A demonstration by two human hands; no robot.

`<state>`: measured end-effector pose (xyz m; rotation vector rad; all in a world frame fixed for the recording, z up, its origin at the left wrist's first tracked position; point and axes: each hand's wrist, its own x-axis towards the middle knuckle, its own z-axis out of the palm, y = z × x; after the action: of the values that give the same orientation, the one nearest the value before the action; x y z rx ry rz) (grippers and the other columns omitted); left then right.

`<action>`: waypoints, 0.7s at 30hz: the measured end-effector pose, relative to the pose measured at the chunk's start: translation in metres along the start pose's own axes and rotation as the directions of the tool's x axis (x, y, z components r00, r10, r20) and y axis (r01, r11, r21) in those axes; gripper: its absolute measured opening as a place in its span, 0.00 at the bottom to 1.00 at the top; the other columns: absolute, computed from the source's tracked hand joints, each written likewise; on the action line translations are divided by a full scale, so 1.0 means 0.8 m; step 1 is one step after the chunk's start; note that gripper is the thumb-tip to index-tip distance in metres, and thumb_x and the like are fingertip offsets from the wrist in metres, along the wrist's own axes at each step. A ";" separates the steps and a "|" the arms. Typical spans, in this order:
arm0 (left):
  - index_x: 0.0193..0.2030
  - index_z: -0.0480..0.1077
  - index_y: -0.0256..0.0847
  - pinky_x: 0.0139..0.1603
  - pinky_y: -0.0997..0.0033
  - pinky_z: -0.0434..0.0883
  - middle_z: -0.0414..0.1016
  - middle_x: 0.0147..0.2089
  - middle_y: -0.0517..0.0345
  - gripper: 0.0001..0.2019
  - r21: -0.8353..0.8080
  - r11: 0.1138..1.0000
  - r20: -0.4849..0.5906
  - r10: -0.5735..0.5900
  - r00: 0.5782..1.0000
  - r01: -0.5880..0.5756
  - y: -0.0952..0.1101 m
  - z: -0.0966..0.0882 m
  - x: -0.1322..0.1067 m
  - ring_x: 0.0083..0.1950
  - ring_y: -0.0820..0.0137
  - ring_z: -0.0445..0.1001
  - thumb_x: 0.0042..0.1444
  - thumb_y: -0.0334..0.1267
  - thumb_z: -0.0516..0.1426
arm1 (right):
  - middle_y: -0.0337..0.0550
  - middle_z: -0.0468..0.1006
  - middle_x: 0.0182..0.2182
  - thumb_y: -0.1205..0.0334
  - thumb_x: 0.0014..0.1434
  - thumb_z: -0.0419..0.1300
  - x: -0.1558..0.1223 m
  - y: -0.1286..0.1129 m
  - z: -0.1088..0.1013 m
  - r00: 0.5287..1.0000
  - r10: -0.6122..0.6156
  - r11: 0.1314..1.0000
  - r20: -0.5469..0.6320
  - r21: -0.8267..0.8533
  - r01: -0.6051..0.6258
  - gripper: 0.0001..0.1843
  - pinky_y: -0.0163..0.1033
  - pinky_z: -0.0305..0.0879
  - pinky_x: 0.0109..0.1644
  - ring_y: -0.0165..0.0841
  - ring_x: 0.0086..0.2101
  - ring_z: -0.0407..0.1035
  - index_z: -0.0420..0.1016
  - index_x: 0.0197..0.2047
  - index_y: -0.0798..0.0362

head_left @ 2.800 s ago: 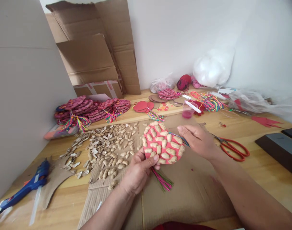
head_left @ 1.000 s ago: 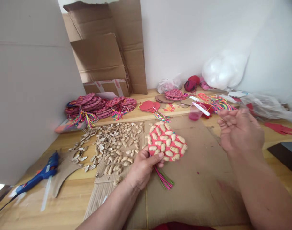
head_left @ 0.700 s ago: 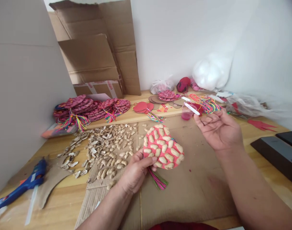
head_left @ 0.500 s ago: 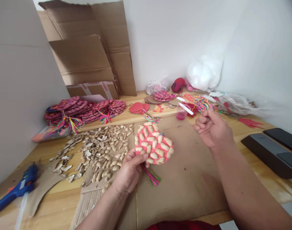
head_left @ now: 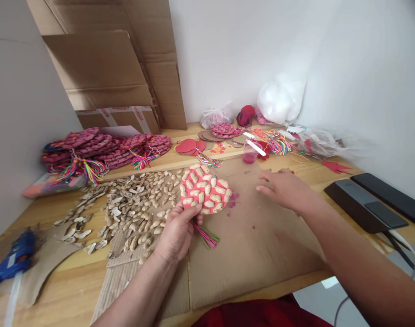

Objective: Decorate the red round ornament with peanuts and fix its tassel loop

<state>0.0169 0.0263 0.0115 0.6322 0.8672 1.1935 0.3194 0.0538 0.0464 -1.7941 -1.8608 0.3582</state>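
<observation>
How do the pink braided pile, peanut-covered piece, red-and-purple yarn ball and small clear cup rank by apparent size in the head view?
1. Pink braided pile
2. Peanut-covered piece
3. Red-and-purple yarn ball and small clear cup: too alike to rank.

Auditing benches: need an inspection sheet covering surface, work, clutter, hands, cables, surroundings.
Surface: wooden table; cardboard mat on it, with pink specks.
Work: red piece studded with peanuts; tassel below.
Clutter: loose nuts and shells left of the piece; glue gun at far left; cup and yarn ball farther back.
Left hand: grips the piece.
Right hand: over the mat, fingers apart; nothing seen in it.
Cables: white cable and dark cable at right, near dark box.
Surroundings: pale wall; upright cardboard at back left.
</observation>
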 end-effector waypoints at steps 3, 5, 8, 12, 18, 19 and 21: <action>0.36 0.73 0.35 0.27 0.78 0.68 0.73 0.31 0.62 0.15 0.036 0.999 0.006 -0.025 1.000 0.024 0.000 -0.001 -0.001 0.27 0.78 0.68 0.46 0.36 0.73 | 0.44 0.75 0.21 0.54 0.45 0.70 0.001 -0.003 0.003 0.991 -0.036 0.999 0.130 -0.009 0.038 0.10 0.45 0.59 0.41 0.42 0.33 0.69 0.75 0.25 0.47; 0.37 0.73 0.35 0.27 0.78 0.68 0.74 0.31 0.61 0.16 0.050 0.998 0.014 -0.035 0.999 0.035 -0.001 -0.001 -0.001 0.27 0.78 0.69 0.46 0.37 0.73 | 0.41 0.73 0.19 0.54 0.46 0.70 0.003 -0.005 0.007 0.984 -0.037 0.999 0.175 0.026 0.033 0.12 0.43 0.57 0.37 0.38 0.29 0.67 0.73 0.21 0.47; 0.37 0.74 0.35 0.27 0.79 0.69 0.75 0.31 0.61 0.18 0.054 0.998 0.009 -0.040 0.999 0.040 -0.004 -0.001 0.000 0.27 0.78 0.70 0.45 0.38 0.74 | 0.38 0.74 0.20 0.50 0.52 0.65 0.008 -0.004 0.014 0.989 0.002 0.992 0.150 0.126 -0.021 0.12 0.41 0.55 0.34 0.33 0.26 0.64 0.76 0.25 0.47; 0.37 0.74 0.34 0.27 0.79 0.70 0.75 0.31 0.60 0.19 0.071 0.995 0.033 -0.073 0.997 0.071 -0.009 0.001 -0.001 0.27 0.78 0.70 0.43 0.40 0.75 | 0.38 0.78 0.27 0.42 0.59 0.59 0.014 -0.001 0.029 0.991 0.090 0.934 0.094 0.338 -0.117 0.19 0.38 0.61 0.33 0.29 0.27 0.68 0.76 0.32 0.51; 0.38 0.73 0.34 0.27 0.79 0.71 0.75 0.31 0.59 0.21 0.108 0.988 0.050 -0.118 0.992 0.113 -0.008 0.005 -0.004 0.27 0.78 0.70 0.42 0.41 0.75 | 0.40 0.79 0.35 0.47 0.66 0.58 0.020 -0.011 0.060 0.962 0.167 0.816 0.215 0.517 -0.258 0.18 0.34 0.69 0.30 0.26 0.29 0.72 0.74 0.44 0.56; 0.38 0.73 0.33 0.27 0.79 0.72 0.75 0.31 0.59 0.22 0.108 0.988 0.044 -0.117 0.992 0.112 -0.008 0.005 -0.004 0.27 0.78 0.70 0.41 0.41 0.75 | 0.39 0.78 0.35 0.48 0.67 0.58 0.023 -0.012 0.064 0.958 0.178 0.807 0.224 0.523 -0.272 0.17 0.34 0.70 0.31 0.26 0.29 0.71 0.74 0.45 0.56; 0.38 0.73 0.33 0.27 0.79 0.72 0.76 0.32 0.59 0.23 0.105 0.989 0.034 -0.109 0.993 0.105 -0.007 0.005 -0.003 0.27 0.78 0.70 0.41 0.42 0.75 | 0.38 0.77 0.34 0.50 0.67 0.59 0.032 -0.010 0.068 0.959 0.209 0.799 0.194 0.532 -0.282 0.16 0.34 0.72 0.32 0.26 0.29 0.71 0.74 0.45 0.56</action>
<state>0.0229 0.0227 0.0094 0.6828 0.9224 1.0416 0.2841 0.0872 0.0101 -1.6149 -1.3865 1.0214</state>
